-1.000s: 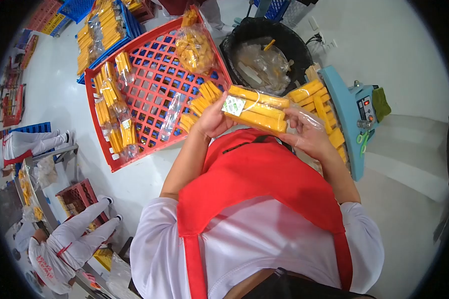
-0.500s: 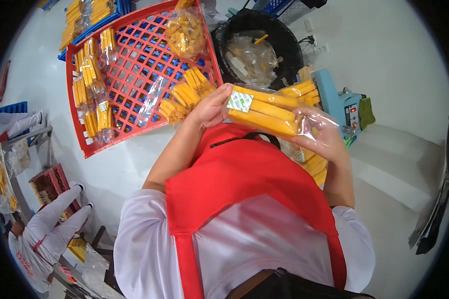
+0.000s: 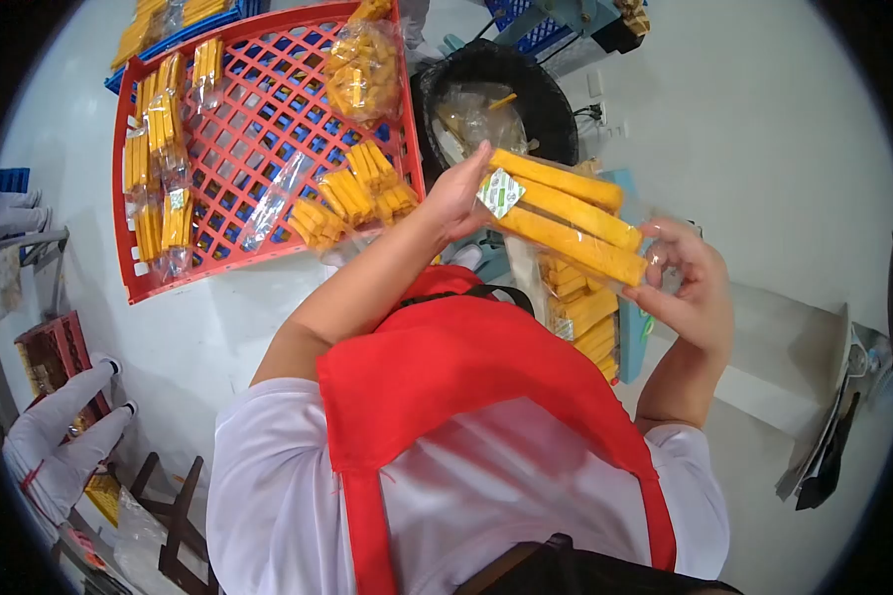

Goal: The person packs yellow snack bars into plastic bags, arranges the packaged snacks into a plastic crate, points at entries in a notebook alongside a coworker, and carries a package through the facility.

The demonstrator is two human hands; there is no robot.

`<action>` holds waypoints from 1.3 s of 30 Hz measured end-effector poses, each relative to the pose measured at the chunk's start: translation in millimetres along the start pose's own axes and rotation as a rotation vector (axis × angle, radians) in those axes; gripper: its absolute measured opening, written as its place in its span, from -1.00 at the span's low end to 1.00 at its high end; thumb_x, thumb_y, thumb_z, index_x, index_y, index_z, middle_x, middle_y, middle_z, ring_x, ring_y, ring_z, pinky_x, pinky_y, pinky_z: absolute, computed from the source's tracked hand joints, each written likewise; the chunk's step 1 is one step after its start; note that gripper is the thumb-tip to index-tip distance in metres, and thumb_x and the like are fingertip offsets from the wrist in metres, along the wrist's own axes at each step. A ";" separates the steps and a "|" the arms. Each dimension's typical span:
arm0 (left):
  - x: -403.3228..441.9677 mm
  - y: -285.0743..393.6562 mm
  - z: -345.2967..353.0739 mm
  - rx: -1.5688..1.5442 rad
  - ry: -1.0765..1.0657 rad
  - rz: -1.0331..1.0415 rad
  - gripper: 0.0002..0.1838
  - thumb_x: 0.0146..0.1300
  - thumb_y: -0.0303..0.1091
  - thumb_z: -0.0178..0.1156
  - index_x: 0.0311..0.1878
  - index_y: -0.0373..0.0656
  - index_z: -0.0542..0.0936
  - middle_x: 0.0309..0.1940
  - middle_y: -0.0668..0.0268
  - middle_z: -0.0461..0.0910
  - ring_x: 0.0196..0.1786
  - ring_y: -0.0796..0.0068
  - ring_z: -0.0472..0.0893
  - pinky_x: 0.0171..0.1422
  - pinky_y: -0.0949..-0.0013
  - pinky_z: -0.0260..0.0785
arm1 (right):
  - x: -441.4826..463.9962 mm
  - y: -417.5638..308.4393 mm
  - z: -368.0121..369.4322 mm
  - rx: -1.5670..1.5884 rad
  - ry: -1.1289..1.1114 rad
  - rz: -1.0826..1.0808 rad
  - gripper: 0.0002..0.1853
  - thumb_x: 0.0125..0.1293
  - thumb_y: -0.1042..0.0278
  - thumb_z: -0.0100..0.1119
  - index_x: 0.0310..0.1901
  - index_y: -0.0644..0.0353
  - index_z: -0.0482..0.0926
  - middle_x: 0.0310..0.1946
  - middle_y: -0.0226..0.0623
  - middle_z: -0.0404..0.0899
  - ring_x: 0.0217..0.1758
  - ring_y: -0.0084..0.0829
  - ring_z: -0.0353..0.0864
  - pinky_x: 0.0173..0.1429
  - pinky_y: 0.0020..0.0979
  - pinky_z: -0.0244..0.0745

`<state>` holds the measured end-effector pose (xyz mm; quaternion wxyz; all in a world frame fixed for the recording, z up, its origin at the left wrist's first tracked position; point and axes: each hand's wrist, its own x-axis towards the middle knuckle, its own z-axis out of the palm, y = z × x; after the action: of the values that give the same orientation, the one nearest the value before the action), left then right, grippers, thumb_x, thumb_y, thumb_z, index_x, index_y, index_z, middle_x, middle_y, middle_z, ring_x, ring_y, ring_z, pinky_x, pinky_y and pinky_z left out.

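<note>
A clear plastic bag of thick yellow sticks (image 3: 571,213) is stretched between my two hands, tilted down to the right. My left hand (image 3: 454,200) grips its upper left end, beside a green and white label (image 3: 501,192). At the other end, my right hand (image 3: 693,283) has its fingers curled on the loose film past the stick ends. Below the bag lie more yellow sticks (image 3: 590,322), partly in plastic. A pale blue machine (image 3: 633,342) shows behind them, mostly covered by the bag and my right hand.
To the left, a red lattice crate (image 3: 127,273) carries several bagged stick bundles and a large bag of yellow pieces (image 3: 362,74). A black-lined bin (image 3: 556,109) with plastic scraps stands beyond my hands. At far left is a person's white-trousered leg (image 3: 64,402).
The bag has tilted lower at its right end. My right hand has slid outward to the film at the bag's end. The whole view has shifted slightly.
</note>
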<state>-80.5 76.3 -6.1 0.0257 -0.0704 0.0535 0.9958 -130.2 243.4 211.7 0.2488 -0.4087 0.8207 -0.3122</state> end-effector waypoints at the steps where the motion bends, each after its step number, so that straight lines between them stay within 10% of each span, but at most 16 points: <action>1: 1.5 0.2 7.1 0.034 0.055 0.013 -0.48 0.28 0.01 -0.25 0.00 -0.32 0.31 -0.07 0.07 0.41 -0.01 0.19 0.45 0.12 0.15 0.27 | 0.2 -5.4 -0.4 -0.009 0.004 -0.003 -0.51 -0.25 0.53 0.30 -0.16 0.23 0.40 -0.64 -0.50 0.27 -0.56 -0.68 0.26 -0.46 -0.65 0.17; 31: 13.0 -50.5 -23.1 -0.201 -0.187 -0.429 -0.45 0.25 0.07 -0.24 0.03 -0.23 0.36 -0.05 0.18 0.45 -0.03 0.28 0.46 0.11 0.20 0.27 | -21.0 9.8 5.7 -0.144 -0.037 0.030 -0.53 -0.23 0.47 0.30 -0.19 0.28 0.37 -0.25 -0.31 0.39 -0.27 -0.43 0.37 -0.15 -0.46 0.32; 39: 15.4 -36.6 -36.1 0.196 0.076 -0.346 -0.44 0.23 0.15 -0.26 0.06 -0.12 0.32 -0.03 0.29 0.43 -0.01 0.34 0.45 0.08 0.14 0.27 | -16.8 7.5 12.5 -0.266 -0.021 0.057 -0.52 -0.22 0.42 0.32 -0.19 0.24 0.35 -0.29 -0.28 0.39 -0.31 -0.39 0.35 -0.18 -0.46 0.31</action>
<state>-88.6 109.3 -47.6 0.2013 -0.1130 0.1380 0.9632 -116.6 257.0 200.4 0.2097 -0.4178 0.8635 -0.1892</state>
